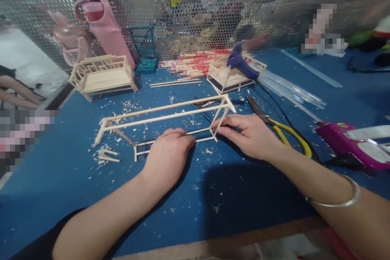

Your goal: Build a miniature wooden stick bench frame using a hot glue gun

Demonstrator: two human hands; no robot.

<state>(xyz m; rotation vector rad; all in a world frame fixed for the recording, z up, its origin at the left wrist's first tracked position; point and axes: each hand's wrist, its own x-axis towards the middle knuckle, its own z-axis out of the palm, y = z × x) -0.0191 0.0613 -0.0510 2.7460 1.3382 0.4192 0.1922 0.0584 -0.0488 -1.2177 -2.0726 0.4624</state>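
A long frame of thin wooden sticks (pixel 164 118) stands on the blue tabletop in front of me. My left hand (pixel 170 150) is closed over its near lower rails, fingers curled round them. At the frame's right end, my right hand (pixel 243 132) pinches a corner where several sticks meet; the thumb and forefinger hide the exact joint. Small cut stick pieces (pixel 108 155) lie left of the frame. Yellow-handled pliers (pixel 282 128) rest just beyond my right hand, and another dark tool (pixel 204 109) lies partly hidden behind the frame.
A small stick-built bench (pixel 105 81) stands at the back left. A blue glue gun (pixel 243 65) rests on another stick model (pixel 216 74), its cord trailing right. Nearby are bundled sticks (pixel 195 63), clear glue sticks (pixel 292 89), a magenta device (pixel 350 144) and a perforated metal panel (pixel 146 12).
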